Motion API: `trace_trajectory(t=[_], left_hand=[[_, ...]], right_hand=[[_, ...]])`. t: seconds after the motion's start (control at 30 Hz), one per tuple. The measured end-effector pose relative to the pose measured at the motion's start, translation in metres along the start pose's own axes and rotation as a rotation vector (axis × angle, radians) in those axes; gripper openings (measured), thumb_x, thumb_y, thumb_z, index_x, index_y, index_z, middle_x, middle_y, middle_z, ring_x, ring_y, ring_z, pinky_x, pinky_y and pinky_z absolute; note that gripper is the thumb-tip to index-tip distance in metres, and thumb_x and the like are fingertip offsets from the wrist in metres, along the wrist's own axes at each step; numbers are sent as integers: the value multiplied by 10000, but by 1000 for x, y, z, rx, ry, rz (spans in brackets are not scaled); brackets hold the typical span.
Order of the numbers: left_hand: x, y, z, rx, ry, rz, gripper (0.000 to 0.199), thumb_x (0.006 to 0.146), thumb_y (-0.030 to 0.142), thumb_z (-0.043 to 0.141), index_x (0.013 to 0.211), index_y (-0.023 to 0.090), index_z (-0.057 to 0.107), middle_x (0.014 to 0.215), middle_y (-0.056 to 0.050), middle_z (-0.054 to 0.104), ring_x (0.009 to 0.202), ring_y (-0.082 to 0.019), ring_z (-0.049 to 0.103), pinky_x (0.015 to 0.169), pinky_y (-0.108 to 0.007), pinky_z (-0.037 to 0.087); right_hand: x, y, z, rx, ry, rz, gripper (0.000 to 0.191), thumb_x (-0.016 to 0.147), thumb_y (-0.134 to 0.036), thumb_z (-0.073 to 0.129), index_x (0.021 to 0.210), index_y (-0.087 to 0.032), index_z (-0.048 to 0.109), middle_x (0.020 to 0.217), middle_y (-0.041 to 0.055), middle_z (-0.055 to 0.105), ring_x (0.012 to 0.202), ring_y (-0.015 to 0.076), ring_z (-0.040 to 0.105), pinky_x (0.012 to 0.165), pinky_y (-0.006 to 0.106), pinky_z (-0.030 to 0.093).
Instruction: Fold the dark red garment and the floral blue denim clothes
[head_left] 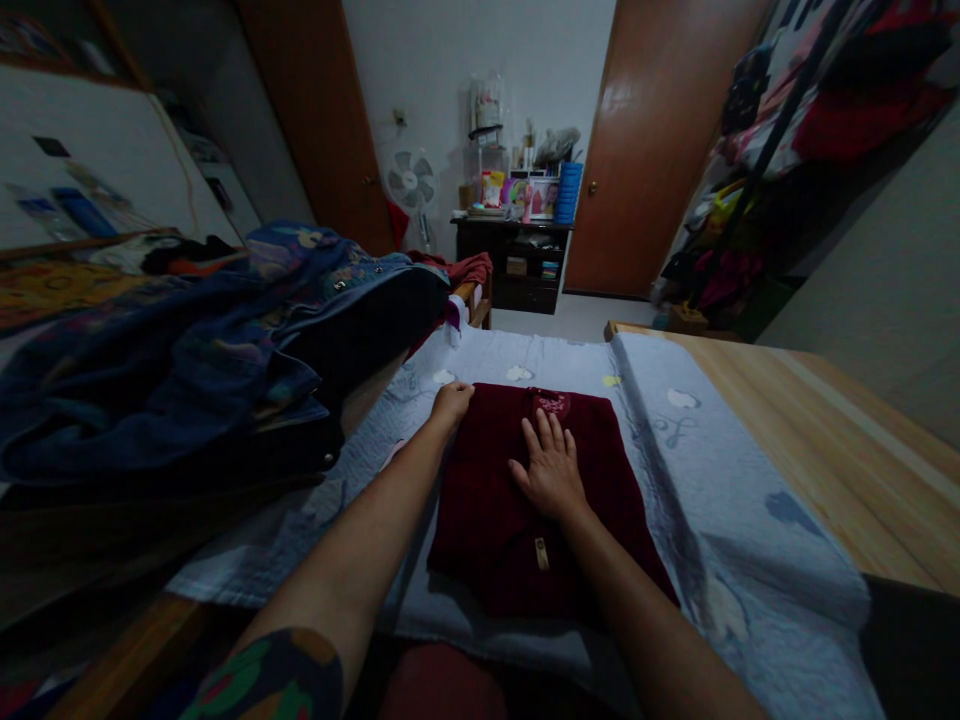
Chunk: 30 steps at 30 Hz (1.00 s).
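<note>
A dark maroon shirt (480, 490), folded into a flat block, lies in front of me on a pale grey-blue cloth (675, 400) with cloud-like prints. My left hand (453, 402) is closed at the shirt's far left corner, its fingers pinching the edge. Spread flat on top, my right hand (553, 470) rests with fingers apart just below a pink printed or stitched patch (553, 403) near the far edge. A small tan label (541, 553) shows on the shirt's near part.
Denim clothes (187, 350) are heaped on the left. A bare wooden surface (847, 420) lies to the right of the cloth. Farther back stand a fan (412, 180), a dark shelf unit (514, 265) and a wooden door (637, 150). Clothes hang at the right.
</note>
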<state>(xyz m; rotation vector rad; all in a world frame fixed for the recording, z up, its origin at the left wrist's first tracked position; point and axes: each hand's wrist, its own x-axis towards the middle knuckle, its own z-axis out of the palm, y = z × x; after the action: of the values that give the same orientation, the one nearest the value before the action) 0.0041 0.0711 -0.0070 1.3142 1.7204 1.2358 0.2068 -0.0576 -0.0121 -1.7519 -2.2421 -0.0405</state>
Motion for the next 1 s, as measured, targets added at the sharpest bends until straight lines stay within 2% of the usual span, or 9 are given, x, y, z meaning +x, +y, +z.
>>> trace_trajectory(t=[0.13,0.23,0.37,0.77,1.0], left_hand=[[2,0,10,-82,11,-49,184,698,224,614,852,158,691,656,-13,664,606,-149,606,614,-245,473],[-1,4,12,-131,2,-36,279,664,152,624,937,171,683,690,-1,670,586,-132,597,603,-238,476],[-5,5,11,-149,7,-4,309,652,111,625,948,177,684,736,1,676,604,-118,597,622,-233,483],[5,-3,4,16,78,93,76,647,205,684,721,195,698,758,-18,707,770,-169,648,782,-275,485],[1,1,0,-20,173,37,67,675,224,635,705,167,656,751,-36,706,779,-176,665,779,-288,500]], right_hand=[[0,-1,-1,1,-6,8,711,902,-498,473,1525,-218,275,1629,90,88,1489,281,36,1169,499,68],[0,-1,-1,10,-1,10,713,900,-495,474,1526,-219,273,1629,88,92,1490,280,35,1169,497,74],[0,-1,-1,19,-1,14,717,899,-500,474,1528,-222,268,1629,86,91,1491,275,29,1173,491,64],[0,-1,-3,43,-25,25,735,890,-507,486,1530,-223,262,1630,80,81,1492,272,15,1177,495,50],[0,-1,-3,47,-26,21,733,891,-509,483,1529,-219,265,1630,85,84,1491,276,19,1174,501,58]])
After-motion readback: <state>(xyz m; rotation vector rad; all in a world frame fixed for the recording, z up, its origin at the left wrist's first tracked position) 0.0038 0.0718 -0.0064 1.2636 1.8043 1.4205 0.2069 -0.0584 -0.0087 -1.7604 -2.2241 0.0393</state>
